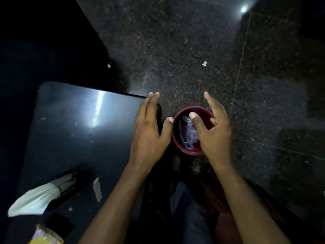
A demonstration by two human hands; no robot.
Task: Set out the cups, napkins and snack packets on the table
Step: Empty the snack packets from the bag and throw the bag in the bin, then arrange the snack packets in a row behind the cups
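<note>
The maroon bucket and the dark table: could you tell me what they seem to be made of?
The maroon bucket looks like moulded plastic: smooth rounded rim, even colour, dull sheen. The table has a dark glossy top mirroring a light streak; laminate or polished stone, I cannot tell.

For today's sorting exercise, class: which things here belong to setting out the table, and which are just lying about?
Job: table, maroon bucket, clear packets inside it, white bundle (perhaps napkins), yellow packet, left hand, right hand.
Lying about: white scrap on the floor, torn scrap on the table.
</note>
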